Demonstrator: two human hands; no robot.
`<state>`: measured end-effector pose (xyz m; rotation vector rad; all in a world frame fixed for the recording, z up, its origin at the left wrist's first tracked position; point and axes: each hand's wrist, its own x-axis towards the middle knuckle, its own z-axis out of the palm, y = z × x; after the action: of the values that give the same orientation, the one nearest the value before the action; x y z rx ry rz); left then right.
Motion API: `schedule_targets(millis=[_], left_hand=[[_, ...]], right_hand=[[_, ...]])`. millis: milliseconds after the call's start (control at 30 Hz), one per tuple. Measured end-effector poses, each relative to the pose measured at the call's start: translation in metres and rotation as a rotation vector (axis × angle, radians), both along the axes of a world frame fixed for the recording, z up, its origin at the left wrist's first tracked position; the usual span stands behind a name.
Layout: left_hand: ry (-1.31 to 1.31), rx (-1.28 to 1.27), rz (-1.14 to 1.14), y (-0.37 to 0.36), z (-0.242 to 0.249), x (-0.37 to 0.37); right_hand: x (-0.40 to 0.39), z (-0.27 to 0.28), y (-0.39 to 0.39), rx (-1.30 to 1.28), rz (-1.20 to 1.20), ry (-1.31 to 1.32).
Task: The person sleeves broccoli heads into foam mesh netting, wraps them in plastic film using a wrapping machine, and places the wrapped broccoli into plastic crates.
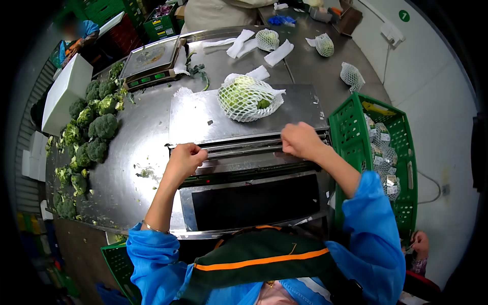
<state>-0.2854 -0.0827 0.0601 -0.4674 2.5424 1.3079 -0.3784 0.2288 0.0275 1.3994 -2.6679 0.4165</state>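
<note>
My left hand [186,159] is closed, thumb against curled fingers, over the left end of the metal rollers [239,149] at the front of a steel wrapping station. My right hand [301,141] is closed over their right end. Whatever the fingers pinch, if anything, cannot be made out; clear film would hardly show. Beyond both hands, a pale green vegetable head [244,99] in a white foam net lies on the steel plate [190,119]. Neither hand touches it. A dark rectangular pad [254,201] is nearer my body, below the hands.
Broccoli heads [103,126] line the table's left side. Behind them stands a scale [152,61]. Foam nets [279,53] and netted heads [324,44] lie at the back. A green crate [351,124] with wrapped produce [382,137] stands right. Another person [79,38] is at back left.
</note>
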Motion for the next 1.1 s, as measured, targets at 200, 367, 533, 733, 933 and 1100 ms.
schedule_targets(millis=[200, 367, 533, 733, 933, 1100], left_hand=[[-0.102, 0.125, 0.008, -0.002, -0.001, 0.017], [-0.156, 0.149, 0.006, -0.002, 0.002, 0.014], [-0.182, 0.113, -0.025, -0.002, 0.008, 0.007], [-0.173, 0.081, -0.022, 0.0, 0.007, 0.006], [-0.134, 0.078, -0.015, -0.001, -0.001, 0.005], [-0.118, 0.083, 0.008, -0.002, 0.002, 0.002]], right_hand=[[0.058, 0.007, 0.019, -0.199, -0.102, -0.039], [0.045, 0.022, 0.044, -0.4, -0.32, -0.232], [0.003, 0.02, 0.075, -0.058, -0.132, -0.146], [-0.014, 0.009, 0.057, 0.132, 0.105, 0.026], [-0.028, 0.002, 0.045, 0.228, 0.255, 0.156], [-0.021, 0.005, 0.04, -0.067, -0.011, 0.134]])
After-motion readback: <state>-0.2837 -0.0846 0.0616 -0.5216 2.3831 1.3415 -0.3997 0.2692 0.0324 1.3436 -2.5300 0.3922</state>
